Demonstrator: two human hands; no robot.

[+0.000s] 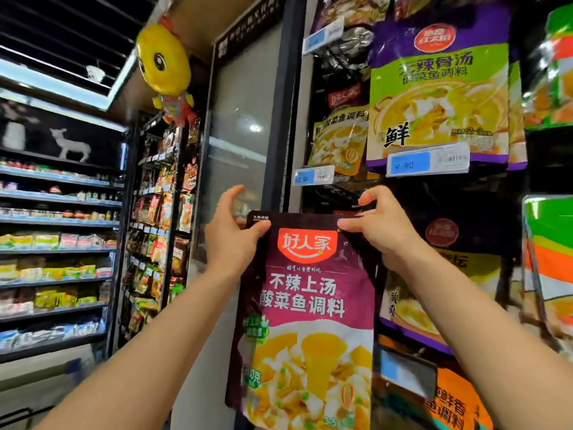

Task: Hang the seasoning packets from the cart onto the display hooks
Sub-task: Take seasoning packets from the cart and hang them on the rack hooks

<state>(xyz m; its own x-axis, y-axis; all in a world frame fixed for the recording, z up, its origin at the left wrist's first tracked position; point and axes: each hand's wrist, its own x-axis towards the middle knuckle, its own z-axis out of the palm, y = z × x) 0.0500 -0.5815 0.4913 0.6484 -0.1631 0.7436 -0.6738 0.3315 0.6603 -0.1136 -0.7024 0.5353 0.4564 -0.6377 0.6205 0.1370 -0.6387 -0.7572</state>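
At a shop's hanging display, two bare hands hold one maroon seasoning packet (307, 308) up by its top edge, front facing the camera w/ an orange-red logo and a photo of yellow soup. Left hand (231, 235) pinches the packet's top-left corner btwn thumb and the fingers behind; index finger is lifted and curved above, not touching the pack. Right hand (383, 226) pinches the top edge near the right corner, thumb on the front, other fingers curled over the rim. Both forearms reach up from the bottom of the frame.

Packet hangs upright in front of the dark display rack (313, 193), its top edge just below a blue price tag (313, 175) reading 12.00. Whether its hole is on a hook can't be told; the hook is not visible.

Counted around it: one green-and-purple seasoning packet (440, 88) hangs upper right, w/ a second blue price tag (426, 162) reading 9.80 across its lower part. One smaller yellow-green pack (339, 138) hangs left of it, above the 12.00 tag. More packs sit lower right behind the right arm, partly hidden; count unclear. One yellow inflatable figure (164, 60) hangs near the ceiling at upper left. Left side shows store shelves (59, 225) stocked w/ small goods, too blurred to count. One grey glass panel (242, 119) stands btwn the shelves and the rack.
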